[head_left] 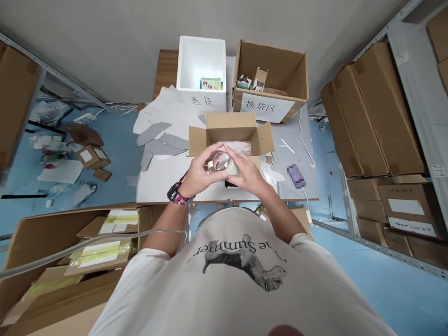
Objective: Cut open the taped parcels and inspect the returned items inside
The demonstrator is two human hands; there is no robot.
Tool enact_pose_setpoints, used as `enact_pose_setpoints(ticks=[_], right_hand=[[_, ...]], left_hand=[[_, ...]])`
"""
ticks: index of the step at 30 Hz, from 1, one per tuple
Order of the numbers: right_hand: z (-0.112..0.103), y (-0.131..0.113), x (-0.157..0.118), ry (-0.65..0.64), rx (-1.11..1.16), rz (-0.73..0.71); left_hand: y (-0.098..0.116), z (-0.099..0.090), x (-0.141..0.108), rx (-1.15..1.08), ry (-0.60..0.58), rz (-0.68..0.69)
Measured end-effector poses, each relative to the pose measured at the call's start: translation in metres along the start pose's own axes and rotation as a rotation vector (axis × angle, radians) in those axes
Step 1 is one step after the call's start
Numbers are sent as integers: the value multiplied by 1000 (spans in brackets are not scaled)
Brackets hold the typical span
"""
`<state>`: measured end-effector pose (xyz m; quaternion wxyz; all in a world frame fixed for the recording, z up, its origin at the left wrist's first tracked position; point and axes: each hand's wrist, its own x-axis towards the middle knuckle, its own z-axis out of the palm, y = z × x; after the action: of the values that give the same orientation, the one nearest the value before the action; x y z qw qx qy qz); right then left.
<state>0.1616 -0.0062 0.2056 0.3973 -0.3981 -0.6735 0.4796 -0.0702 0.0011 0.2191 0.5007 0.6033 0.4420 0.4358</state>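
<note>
Both hands meet around a small clear bottle (221,161) with a pale cap, over the near edge of an open cardboard box. My left hand (201,174), with a patterned watch on its wrist, wraps the bottle from the left. From the right, my right hand (248,173) holds it too, its fingertips close to those of the left. The open box (231,121) has its flaps spread, and white paper (241,147) lies inside. A small dark object on the table is partly hidden below the hands.
Behind stand a white foam box (202,63) and a large carton (271,60) holding small boxes. A purple, blurred object (296,176) lies at the right. Paper scraps (163,140) cover the left. Cartons (105,252) sit lower left; shelves (385,112) stand right.
</note>
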Motion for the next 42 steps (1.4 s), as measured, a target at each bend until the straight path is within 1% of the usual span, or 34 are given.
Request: enact_pose_setpoints(ticks=[3, 5, 6, 10, 11, 13, 15, 17, 19, 22, 25, 28, 31, 34, 37, 39, 42], right_hand=[[22, 16, -8, -6, -56, -7], [30, 29, -17, 31, -67, -5], [31, 36, -23, 81, -75, 5], [31, 74, -60, 410, -177, 132], [32, 85, -69, 448, -214, 172], [39, 108, -83, 430, -280, 248], [48, 129, -91, 370, -324, 318], [57, 145, -93, 335, -344, 377], [62, 157, -91, 315, -336, 417], [63, 167, -87, 294, -288, 444], [64, 169, -87, 281, -242, 457], [66, 167, -88, 261, -231, 440], [68, 165, -90, 231, -225, 413], [67, 165, -89, 207, -197, 440], [67, 167, -87, 187, -175, 463], [68, 169, -85, 179, -167, 453], [69, 173, -83, 188, -167, 437]], left_hand=[[-3, 7, -15, 264, 57, 55], [-9, 9, -29, 363, 130, 64], [-12, 7, -35, 391, 177, 61], [-19, -13, -54, 445, 373, 74], [-19, -18, -57, 456, 393, 84], [-21, -25, -62, 480, 383, 91], [-24, -25, -66, 497, 340, 84], [-29, -22, -71, 502, 302, 83], [-35, -17, -74, 502, 272, 88], [-44, -12, -75, 504, 217, 95], [-50, -8, -70, 493, 144, 132], [-54, -3, -61, 481, 63, 184], [-58, 0, -52, 483, -60, 207], [-65, 2, -44, 506, -197, 201], [-78, 5, -37, 557, -325, 176], [-90, 11, -28, 577, -442, 164], [-110, 23, -10, 520, -594, 157]])
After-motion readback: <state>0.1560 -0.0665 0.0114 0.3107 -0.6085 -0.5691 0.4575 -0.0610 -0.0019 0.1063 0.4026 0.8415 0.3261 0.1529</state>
